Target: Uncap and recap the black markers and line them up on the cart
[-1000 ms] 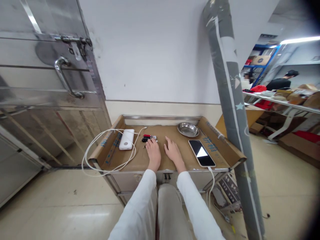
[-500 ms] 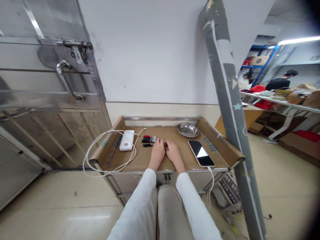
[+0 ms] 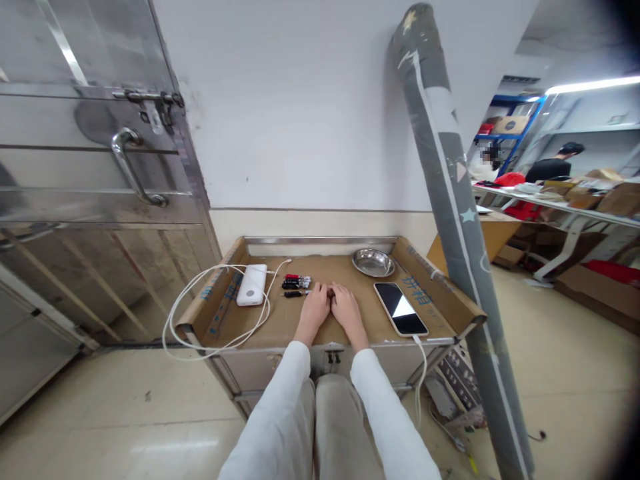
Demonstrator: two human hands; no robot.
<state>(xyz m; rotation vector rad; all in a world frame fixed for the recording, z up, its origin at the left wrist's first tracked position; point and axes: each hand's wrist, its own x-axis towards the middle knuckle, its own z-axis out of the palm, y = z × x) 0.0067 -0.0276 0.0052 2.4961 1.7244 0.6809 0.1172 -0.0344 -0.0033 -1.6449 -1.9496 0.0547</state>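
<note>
My left hand [image 3: 314, 308] and my right hand [image 3: 346, 308] lie side by side on the brown cardboard lining a small steel cart [image 3: 320, 239]. Their fingertips meet around a small dark item that I cannot make out. Both hands have the fingers drawn together. Just left of my left hand lie several small black and red stick-like items [image 3: 296, 283]. Further left sits a white power bank [image 3: 251, 285] with a looped white cable [image 3: 200, 320]. A phone [image 3: 401, 308] with its screen lit lies right of my right hand.
A shallow metal dish [image 3: 373, 263] stands at the cart's back right. A tall grey rolled mat [image 3: 450, 173] leans by the cart's right side. A steel door with a handle [image 3: 131, 167] fills the left. People work at a far table [image 3: 555, 200].
My left hand left the small stick-like items and moved right; my right hand moved left. The two hands now meet at the fingertips. One black item lies apart from the others.
</note>
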